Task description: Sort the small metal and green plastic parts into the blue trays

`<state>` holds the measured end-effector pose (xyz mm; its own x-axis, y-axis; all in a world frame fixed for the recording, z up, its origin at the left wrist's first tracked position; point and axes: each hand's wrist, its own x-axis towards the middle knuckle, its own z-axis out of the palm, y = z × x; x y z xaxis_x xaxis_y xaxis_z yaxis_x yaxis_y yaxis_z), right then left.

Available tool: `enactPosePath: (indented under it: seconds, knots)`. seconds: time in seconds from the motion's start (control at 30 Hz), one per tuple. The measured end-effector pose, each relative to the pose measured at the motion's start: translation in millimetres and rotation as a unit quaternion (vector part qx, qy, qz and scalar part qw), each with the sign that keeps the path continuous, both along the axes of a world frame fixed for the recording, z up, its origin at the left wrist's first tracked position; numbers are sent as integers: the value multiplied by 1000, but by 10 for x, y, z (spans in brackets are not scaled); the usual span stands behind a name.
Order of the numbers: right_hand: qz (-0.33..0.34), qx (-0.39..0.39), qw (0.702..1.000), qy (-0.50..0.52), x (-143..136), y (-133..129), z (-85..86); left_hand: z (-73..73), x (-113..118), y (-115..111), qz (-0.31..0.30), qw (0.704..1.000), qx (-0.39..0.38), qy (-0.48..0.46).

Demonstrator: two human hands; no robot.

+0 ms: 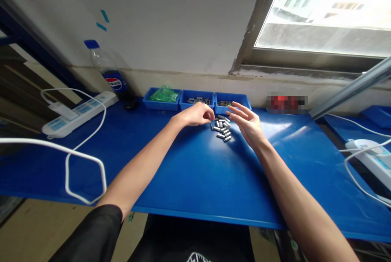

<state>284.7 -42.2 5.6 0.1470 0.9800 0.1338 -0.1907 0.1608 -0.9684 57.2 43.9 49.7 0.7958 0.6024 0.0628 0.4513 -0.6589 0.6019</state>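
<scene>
My left hand (198,114) is bent down at the left side of a loose pile of small silvery metal cylinders (224,128) on the blue table (195,172). Its fingers are curled together, and whatever is between them is too small and hidden to name. A thin dark piece (211,126) shows just below those fingertips. On the pile's right side, my right hand (247,123) is held with its fingers stretched out and apart, holding nothing. Behind the hands, the middle blue bin (197,107) contains similar metal pieces, and the right blue bin (247,98) contains thin brass-coloured pieces.
A third blue bin (148,102) holds green packets (165,94). At the back left are a cola bottle (114,81) and a white power strip (82,111); a white cable (102,168) loops over the table's left. A grey metal bar (348,89) slants at right, near another power strip (371,160).
</scene>
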Motion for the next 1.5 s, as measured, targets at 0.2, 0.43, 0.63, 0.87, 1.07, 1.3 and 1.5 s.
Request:
enactPosePath:
  seconds: [0.2,0.43,0.63,0.87,1.07,1.3,1.5]
  knots:
    - [3,-6,999,-39,30,13,-52,-69,12,11,-44,998,12,51]
    - [13,-21,999,-45,10,-10,4,-133,28,31,-40,995,47,83]
    - [17,-31,999,-39,3,-16,18,-57,-30,41,-30,998,18,50]
    - [24,-39,997,-55,6,-19,-1,65,80,-80,20,990,-32,-138]
    - [66,-42,995,-65,-19,-23,-37,68,114,-111,20,984,-33,-175]
    - [69,-33,993,-95,-51,-22,-57,43,130,-125,2,984,-39,-174]
    - [-3,-21,996,-85,-7,-9,-37,-59,113,-48,60,995,47,-67]
